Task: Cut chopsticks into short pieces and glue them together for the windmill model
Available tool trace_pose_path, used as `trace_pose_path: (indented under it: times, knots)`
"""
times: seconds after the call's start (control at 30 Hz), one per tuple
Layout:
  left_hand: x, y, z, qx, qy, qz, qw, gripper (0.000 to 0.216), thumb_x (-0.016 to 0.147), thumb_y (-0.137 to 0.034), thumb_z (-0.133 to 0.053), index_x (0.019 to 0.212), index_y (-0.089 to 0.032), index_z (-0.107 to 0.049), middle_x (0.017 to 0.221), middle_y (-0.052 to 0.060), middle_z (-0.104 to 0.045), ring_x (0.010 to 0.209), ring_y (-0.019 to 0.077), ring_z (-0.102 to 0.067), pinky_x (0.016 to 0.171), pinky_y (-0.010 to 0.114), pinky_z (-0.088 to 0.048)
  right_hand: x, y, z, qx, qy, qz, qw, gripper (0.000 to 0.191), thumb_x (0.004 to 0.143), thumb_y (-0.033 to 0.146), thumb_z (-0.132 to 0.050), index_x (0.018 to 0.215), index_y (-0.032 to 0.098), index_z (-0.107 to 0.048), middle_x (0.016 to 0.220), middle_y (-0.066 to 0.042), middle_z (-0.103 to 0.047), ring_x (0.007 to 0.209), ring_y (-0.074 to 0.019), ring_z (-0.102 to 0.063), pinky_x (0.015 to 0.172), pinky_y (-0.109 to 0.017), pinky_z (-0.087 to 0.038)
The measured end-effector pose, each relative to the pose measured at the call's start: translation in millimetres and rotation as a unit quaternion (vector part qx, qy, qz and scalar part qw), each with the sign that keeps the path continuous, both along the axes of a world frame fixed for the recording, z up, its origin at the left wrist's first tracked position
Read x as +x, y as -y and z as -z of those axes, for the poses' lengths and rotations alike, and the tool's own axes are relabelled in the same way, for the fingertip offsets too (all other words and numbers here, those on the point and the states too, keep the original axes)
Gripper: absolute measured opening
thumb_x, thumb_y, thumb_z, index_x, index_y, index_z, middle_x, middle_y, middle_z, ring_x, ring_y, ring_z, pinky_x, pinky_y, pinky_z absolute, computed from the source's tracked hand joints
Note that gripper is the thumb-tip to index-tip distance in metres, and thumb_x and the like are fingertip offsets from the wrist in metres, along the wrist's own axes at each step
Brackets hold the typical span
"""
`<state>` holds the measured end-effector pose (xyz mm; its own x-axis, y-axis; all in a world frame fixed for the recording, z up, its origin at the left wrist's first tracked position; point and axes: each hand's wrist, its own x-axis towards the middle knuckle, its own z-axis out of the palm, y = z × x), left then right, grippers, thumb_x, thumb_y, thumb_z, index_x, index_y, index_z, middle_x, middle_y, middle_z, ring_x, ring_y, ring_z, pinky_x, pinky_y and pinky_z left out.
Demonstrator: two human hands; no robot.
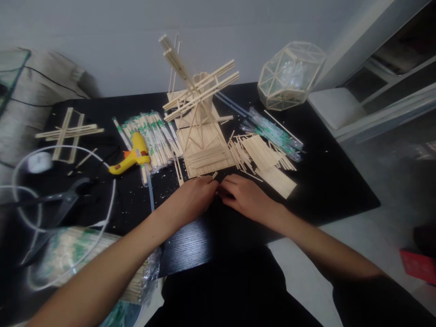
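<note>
My left hand (200, 191) and my right hand (240, 193) meet fingertip to fingertip above the front part of the black table (190, 243). Both have their fingers curled and pinched together. What they pinch is too small and too hidden to make out. Short bits of stick (214, 175) show just beyond the left hand. Behind the hands stands a windmill model (200, 97) of wooden sticks with crossed blades, on a base of sticks laid side by side (194, 170). To the right lie flat stick panels (277, 180) and loose cut sticks (238, 152).
A yellow glue gun (138, 152) rests on wrapped chopsticks (158, 136) at the left. Beyond are a crossed stick frame (70, 131), a white cable (114, 195) and a large chopstick bundle (81, 254). A faceted stick-framed ball (289, 77) and plastic wrappers (275, 136) occupy the right.
</note>
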<state>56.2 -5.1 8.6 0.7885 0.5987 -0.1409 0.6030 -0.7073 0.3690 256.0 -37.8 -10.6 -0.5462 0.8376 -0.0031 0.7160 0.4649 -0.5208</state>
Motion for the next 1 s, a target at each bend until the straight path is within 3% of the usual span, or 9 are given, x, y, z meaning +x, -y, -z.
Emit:
trace_pose_path:
  times: [0.33,1.0]
  knots:
    - [-1.3,0.0,6.5,0.021,0.012,0.002,1.0,0.013,0.093,-0.005,-0.052,0.09,-0.012,-0.064,0.087,0.007,-0.063,0.072,0.0178,-0.062,0.063,0.029,-0.046,-0.1,-0.4,1.7,-0.001,-0.001,0.001,1.0,0.006,0.094,0.01,-0.063,0.089,0.014,-0.065,0.091,-0.007,-0.065,0.086,-0.0205,-0.06,0.079,-0.034,-0.049]
    - [2.4,1.1,-1.1,0.029,-0.014,0.019,0.999,0.015,0.094,-0.003,-0.051,0.089,-0.012,-0.062,0.089,0.007,-0.065,0.075,0.0191,-0.064,0.067,0.031,-0.05,-1.3,0.6,3.5,0.004,0.008,0.002,1.0,0.004,0.094,0.011,-0.065,0.091,0.014,-0.066,0.092,-0.008,-0.066,0.088,-0.0214,-0.061,0.08,-0.035,-0.05]
